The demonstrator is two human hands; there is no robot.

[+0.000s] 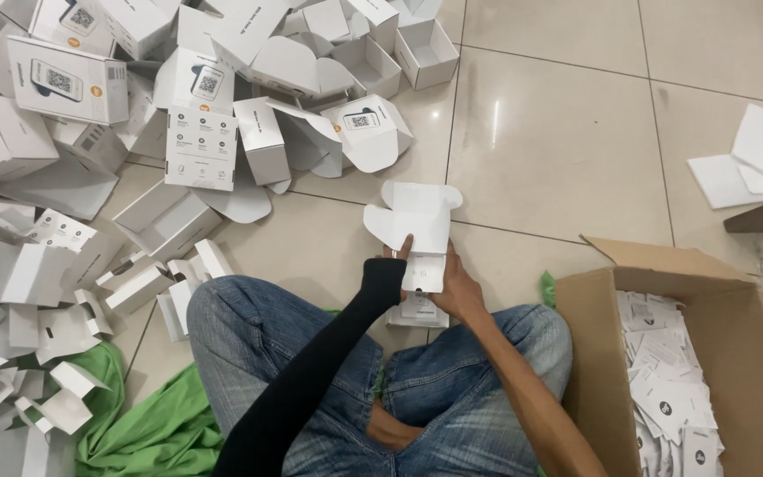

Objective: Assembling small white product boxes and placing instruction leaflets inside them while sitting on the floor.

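hands on a half-folded white box

while seated cross-legged on the tile floor, left hand and right hand both clamp the small white box above the knees. folded box pile left, cardboard carton right.

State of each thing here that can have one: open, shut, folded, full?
Held box: half folded, flaps open.
Left hand: gripping the box.
Right hand: gripping the box.
Box pile: mixed, some shut, some open.
Carton: open, part filled with white slips.
Green cloth: crumpled on the floor.
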